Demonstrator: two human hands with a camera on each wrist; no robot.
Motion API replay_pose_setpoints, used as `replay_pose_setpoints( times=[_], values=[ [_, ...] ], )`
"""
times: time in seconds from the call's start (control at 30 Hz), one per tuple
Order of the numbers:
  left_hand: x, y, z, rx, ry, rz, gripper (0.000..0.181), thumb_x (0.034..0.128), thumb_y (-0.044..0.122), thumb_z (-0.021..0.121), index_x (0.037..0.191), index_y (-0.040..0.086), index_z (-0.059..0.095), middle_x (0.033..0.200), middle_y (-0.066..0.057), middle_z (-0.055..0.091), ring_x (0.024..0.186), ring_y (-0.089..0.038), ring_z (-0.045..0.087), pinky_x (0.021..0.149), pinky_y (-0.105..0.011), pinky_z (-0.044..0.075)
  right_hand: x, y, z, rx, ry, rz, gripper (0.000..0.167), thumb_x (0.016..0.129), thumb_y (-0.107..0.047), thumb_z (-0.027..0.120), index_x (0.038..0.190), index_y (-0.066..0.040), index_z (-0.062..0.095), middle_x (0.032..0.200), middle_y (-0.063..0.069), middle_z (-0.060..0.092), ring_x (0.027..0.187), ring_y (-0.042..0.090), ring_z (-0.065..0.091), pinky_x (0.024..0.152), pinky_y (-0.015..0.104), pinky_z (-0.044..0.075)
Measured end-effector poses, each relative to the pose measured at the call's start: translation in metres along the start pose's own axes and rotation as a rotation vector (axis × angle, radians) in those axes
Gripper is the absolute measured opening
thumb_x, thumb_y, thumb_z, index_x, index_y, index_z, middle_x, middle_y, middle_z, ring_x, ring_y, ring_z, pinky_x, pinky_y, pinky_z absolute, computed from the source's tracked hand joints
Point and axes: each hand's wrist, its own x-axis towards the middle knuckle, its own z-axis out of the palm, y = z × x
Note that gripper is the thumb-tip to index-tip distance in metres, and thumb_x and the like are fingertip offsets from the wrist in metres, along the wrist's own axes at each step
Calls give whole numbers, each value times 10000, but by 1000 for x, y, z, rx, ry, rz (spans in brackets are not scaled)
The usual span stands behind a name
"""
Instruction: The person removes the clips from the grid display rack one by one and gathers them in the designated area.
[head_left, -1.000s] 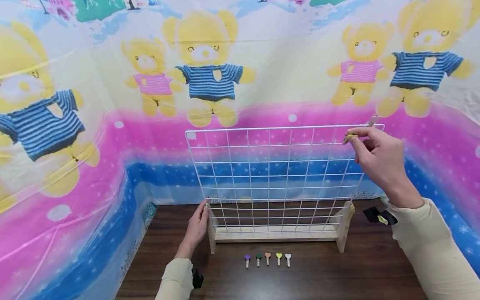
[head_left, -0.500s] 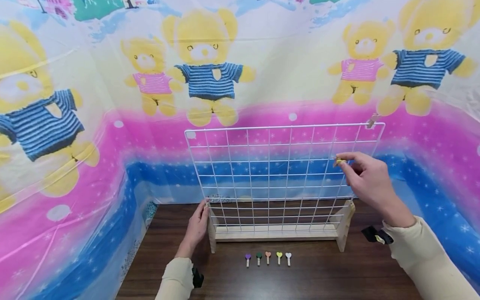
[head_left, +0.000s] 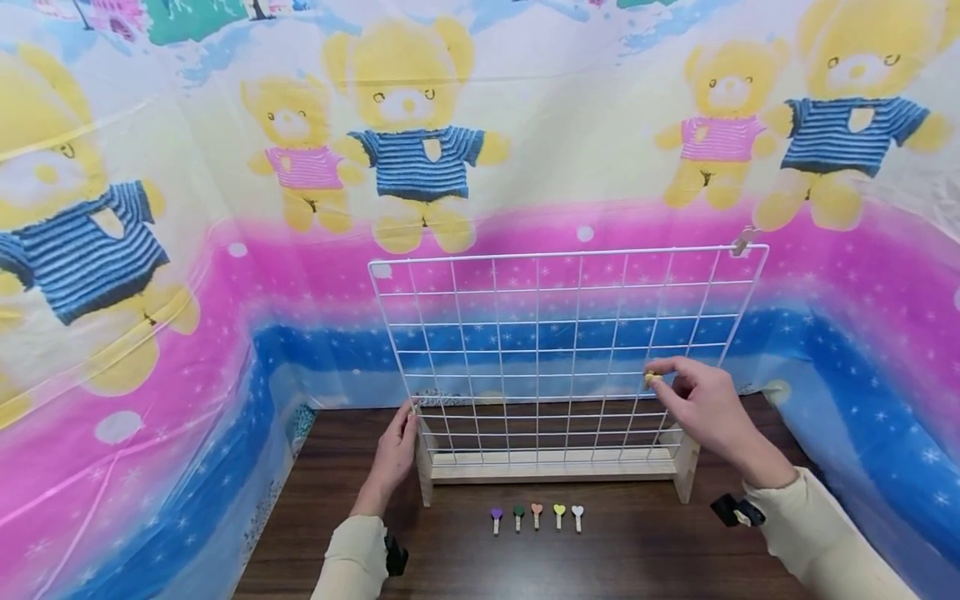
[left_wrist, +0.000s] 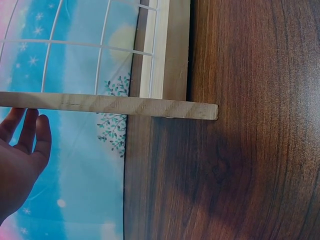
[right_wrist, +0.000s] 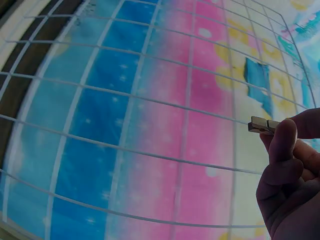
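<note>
My right hand [head_left: 705, 408] pinches a small wooden clothespin [right_wrist: 259, 124] between thumb and fingertips, in front of the right part of a white wire grid [head_left: 570, 256]. In the head view a bit of yellow shows on this clothespin. The grid stands upright in a wooden stand [head_left: 551, 477]. My left hand [head_left: 396, 446] rests with its fingertips against the outer side of the stand's left support [left_wrist: 150, 107]; its thumb is hidden in the left wrist view. Another clothespin [head_left: 742, 241] is clipped near the grid's top right corner.
A row of several heart-topped clothespins lies on the dark wooden table [head_left: 450, 558] before the stand: purple [head_left: 496, 520], green [head_left: 518, 517], orange [head_left: 536, 515], yellow [head_left: 558, 515] and white [head_left: 577, 517]. A bear-print cloth [head_left: 570, 158] hangs behind and at both sides.
My right hand has moved down and left from near the grid's top right corner, still pinching the clothespin. My left hand stays at the stand's left support.
</note>
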Motion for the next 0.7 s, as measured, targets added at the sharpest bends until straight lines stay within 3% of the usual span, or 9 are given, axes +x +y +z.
replay_pose_setpoints(
  times=[0.47,0.7],
  values=[
    [-1,0,0,-1,4,-2,445,1030,360,371,1446,203,382,1419,-179,419,1265,-346,405,977,-559,347,-39,29,61,24,-208,128,136,903,-144,656,1036,-126,679,642,-93,522,477,57,405,421,251,360],
    [-1,1,1,-1,7,0,432,1034,333,373,1445,199,384,1420,-187,416,1265,-357,405,974,-563,351,-62,53,94,13,-256,78,121,848,-102,706,965,-136,704,874,-64,637,541,2,435,489,227,388]
  ],
)
